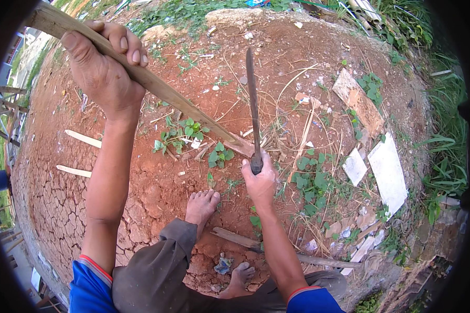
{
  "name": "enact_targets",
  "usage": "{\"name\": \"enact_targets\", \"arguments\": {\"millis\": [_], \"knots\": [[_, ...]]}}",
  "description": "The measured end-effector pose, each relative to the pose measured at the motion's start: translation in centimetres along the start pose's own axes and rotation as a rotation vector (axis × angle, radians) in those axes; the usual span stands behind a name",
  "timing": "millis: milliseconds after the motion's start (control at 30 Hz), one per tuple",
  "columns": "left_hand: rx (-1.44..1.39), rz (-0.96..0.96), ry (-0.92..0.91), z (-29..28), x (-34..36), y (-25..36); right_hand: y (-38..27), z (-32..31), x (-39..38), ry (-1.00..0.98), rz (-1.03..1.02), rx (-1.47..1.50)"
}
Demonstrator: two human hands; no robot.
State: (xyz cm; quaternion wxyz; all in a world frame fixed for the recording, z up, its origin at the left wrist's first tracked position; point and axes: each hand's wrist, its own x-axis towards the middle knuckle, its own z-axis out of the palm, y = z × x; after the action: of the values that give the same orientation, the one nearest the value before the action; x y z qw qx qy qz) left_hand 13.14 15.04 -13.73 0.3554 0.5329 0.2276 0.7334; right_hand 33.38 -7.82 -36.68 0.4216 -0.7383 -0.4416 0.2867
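Perhaps a container [1,180] leftward, stick [168,97] and machete [252,94] in hands [107,81] [262,183].

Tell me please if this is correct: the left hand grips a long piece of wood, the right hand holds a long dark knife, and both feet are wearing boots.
Not quite: the feet are bare, as the head view shows. The left hand does grip a long piece of wood, and the right hand holds a long dark knife.
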Motion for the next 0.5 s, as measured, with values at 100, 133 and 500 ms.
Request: {"name": "enact_targets", "arguments": {"millis": [100, 133, 500], "knots": [[0.025, 0.005, 0.007, 0.1, -0.1, 0.2, 1.0, 0.9, -0.4, 0.129, -0.093, 0.13], [0.03, 0.007, 0.006, 0.1, -0.1, 0.3, 1.6, 1.5, -0.2, 0.107, -0.034, -0.011], [0.031, 0.012, 0.022, -0.9, 0.1, -0.3, 1.4, -0.3, -1.2, -0.087, -0.002, 0.052]]}}
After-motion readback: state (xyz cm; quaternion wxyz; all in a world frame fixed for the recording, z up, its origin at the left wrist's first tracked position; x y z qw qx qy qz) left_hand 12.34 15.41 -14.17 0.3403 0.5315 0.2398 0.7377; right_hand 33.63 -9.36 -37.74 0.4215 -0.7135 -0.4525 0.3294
